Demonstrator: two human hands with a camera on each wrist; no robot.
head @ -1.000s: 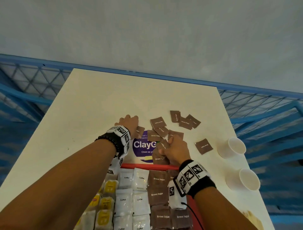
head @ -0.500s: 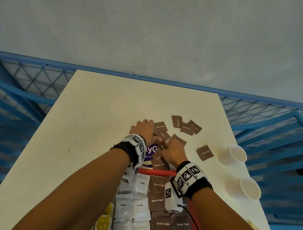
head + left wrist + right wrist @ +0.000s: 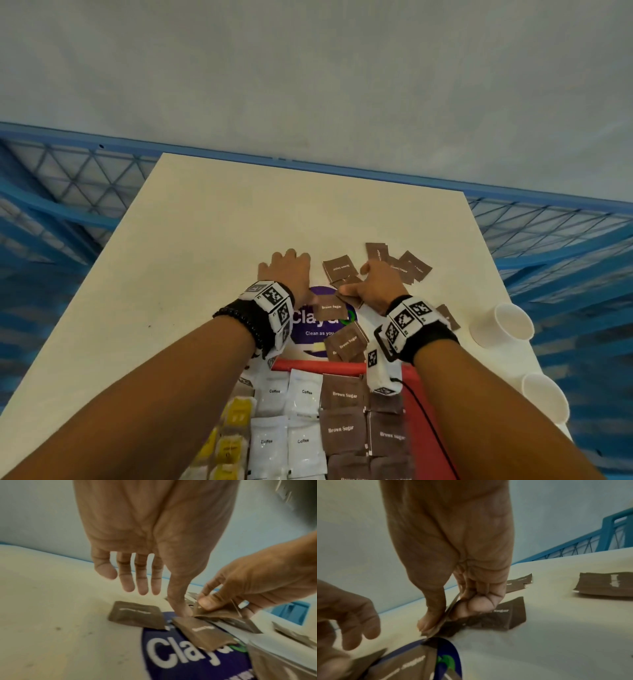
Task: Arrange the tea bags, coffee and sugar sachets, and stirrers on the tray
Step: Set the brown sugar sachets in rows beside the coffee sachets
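Observation:
Loose brown sugar sachets [image 3: 339, 269] lie scattered on the cream table [image 3: 212, 260] beyond the red tray [image 3: 318, 366]. In the tray, yellow tea bags [image 3: 236, 414], white coffee sachets [image 3: 274, 394] and brown sugar sachets [image 3: 342, 395] lie in rows. My right hand [image 3: 370, 284] pinches a small bunch of brown sachets [image 3: 217, 611] between thumb and fingers [image 3: 440, 616], low over the table. My left hand [image 3: 287, 267] hovers beside it with straight fingers [image 3: 142, 584], its thumb tip down by a sachet [image 3: 202, 631] on the purple sticker.
Two white paper cups [image 3: 510, 323] [image 3: 544, 397] stand at the table's right edge. A purple "Clay" sticker [image 3: 308, 325] lies beyond the tray. More sachets [image 3: 414, 267] sit far right. A blue railing [image 3: 68, 205] surrounds the table.
My left hand has moved right, towards the sachets, and its fingers have straightened. My right hand has reached farther forward among the loose sachets, still pinching its bunch.

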